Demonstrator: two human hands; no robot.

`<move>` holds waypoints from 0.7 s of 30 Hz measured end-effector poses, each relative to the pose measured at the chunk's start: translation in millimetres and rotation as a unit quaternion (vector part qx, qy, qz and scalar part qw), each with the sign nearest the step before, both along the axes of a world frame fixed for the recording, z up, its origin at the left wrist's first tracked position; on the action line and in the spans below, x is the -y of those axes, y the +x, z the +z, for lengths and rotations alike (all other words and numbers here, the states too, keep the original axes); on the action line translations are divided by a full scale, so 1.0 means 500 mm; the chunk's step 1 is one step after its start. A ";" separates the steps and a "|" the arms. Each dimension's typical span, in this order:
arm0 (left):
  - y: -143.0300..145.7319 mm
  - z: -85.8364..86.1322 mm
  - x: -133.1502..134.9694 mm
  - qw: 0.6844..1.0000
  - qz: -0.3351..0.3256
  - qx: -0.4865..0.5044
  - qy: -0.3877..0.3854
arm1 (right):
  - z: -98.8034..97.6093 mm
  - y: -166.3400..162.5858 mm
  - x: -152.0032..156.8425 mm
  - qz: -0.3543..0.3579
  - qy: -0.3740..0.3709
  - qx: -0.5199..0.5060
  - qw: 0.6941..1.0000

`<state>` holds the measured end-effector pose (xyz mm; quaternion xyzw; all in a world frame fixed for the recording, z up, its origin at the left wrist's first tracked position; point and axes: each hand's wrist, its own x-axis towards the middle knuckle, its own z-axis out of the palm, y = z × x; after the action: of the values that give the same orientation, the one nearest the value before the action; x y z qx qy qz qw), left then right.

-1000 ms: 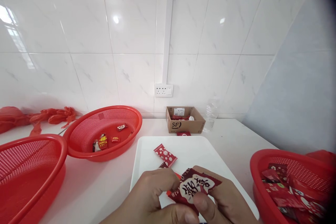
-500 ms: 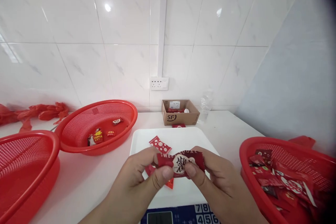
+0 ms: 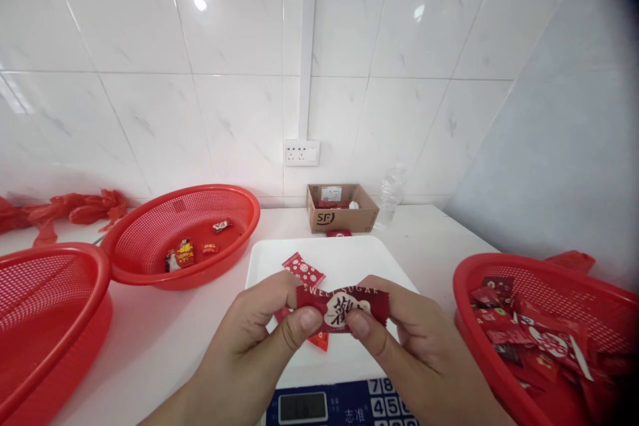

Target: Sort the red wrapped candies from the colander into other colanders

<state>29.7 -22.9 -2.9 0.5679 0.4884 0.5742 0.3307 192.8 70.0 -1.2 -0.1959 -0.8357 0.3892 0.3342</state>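
A dark red candy packet printed "SWEET SUGAR" with a black character on white is stretched between my two hands. My left hand pinches its left end, thumb on the front. At the other end my right hand grips it the same way, its thumb partly over the print. Both hands are above the white pan of a digital scale. On that pan a red packet with white dots lies behind the hands, and an orange-red packet shows partly beneath them.
A red basket full of red packets stands at right. On the left are a red basket with a few packets and another red basket. Behind the scale sit a cardboard box and a clear plastic bottle. Red bags lie far left.
The view has tipped down slightly, so more of the scale's display and keys shows. My left thumb has shifted a little left, uncovering more of the packet's print. Both hands still hold the packet.
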 end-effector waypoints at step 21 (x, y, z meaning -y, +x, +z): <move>0.007 0.003 0.000 0.999 -0.035 0.011 -0.031 | -0.001 -0.004 0.006 0.025 -0.042 -0.051 0.998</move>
<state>33.2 -23.1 -1.5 0.5677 0.4820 0.5528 0.3738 190.6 67.2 -1.8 -0.1690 -0.8053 0.4411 0.3582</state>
